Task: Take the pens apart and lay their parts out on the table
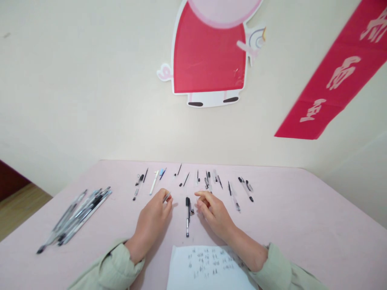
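Note:
My left hand [153, 213] is closed in a pinch on a thin, clear-grey pen part [166, 197], most of it hidden by the fingers. My right hand [216, 214] hovers to the right with index finger and thumb apart, and nothing shows between them. Between the two hands lies a black-capped pen [187, 217], pointing away from me. Small black pen pieces [191, 207] lie against its right side. Just in front of me is a white sheet [181, 268] with handwritten characters, partly under my right forearm.
A pile of clear and black pens [81, 217] lies at the left. Along the back are several taken-apart pens, refills and caps [209, 181], a white pen [154, 183] and more pen parts [246, 188] at right. The pink table [287, 225] meets a wall behind.

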`<state>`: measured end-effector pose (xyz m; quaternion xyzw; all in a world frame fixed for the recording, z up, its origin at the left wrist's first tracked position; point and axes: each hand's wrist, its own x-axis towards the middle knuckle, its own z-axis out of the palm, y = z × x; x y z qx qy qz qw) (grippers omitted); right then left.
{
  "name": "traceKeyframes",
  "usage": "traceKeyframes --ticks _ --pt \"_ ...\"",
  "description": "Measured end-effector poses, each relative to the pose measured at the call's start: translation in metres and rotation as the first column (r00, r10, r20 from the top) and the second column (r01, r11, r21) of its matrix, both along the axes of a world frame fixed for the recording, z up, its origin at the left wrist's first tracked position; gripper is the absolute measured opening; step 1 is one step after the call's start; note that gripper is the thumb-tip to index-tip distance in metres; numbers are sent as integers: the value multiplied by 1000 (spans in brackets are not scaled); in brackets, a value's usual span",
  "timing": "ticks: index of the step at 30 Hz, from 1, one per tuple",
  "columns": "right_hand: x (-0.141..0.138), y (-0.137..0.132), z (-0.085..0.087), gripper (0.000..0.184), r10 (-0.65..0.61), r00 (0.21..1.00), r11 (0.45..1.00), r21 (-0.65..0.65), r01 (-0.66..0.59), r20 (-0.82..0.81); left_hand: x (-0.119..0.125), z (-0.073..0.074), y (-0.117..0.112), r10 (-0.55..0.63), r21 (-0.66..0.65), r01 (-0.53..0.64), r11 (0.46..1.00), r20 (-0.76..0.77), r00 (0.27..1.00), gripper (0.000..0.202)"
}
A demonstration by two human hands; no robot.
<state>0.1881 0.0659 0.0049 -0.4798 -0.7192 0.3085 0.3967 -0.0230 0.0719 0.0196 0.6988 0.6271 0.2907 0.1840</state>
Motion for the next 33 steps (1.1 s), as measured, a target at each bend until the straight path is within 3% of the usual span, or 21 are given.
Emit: traceKeyframes --ticks 4,10,13,16,18,20,22,27,33 --pt "0 0 1 22 6 999 1000 11 -6 50 -7 -8 0 -2 -16 -1 1000 -212 977 12" --pt "0 1 0 22 16 998 1000 26 -17 69 2 -9 -3 -94 -41 87 995 -222 971 9" --pt "0 1 0 22 19 997 999 29 -21 80 5 -5 -5 -98 -10 97 995 -126 987 11" --pt "-2 -1 3 21 28 997 999 17 -29 68 14 3 -10 -120 -42 124 991 88 989 20" --pt "-5 -2 6 19 54 999 998 -14 -54 5 22 6 -15 -172 -154 222 963 284 943 22" --pt "-8 -5 10 16 103 990 991 -79 -111 -100 29 7 -20 -220 -250 363 898 458 861 21" --pt "-12 -8 12 10 130 967 972 -163 -168 -218 34 4 -23 -246 -279 458 844 557 793 22" --pt "-15 -7 10 13 107 896 925 -287 -248 -430 37 -1 -26 -228 -273 464 843 599 768 25" --pt "-6 4 8 18 -59 854 957 -274 -100 -518 35 3 -22 -112 -273 366 890 645 756 28"
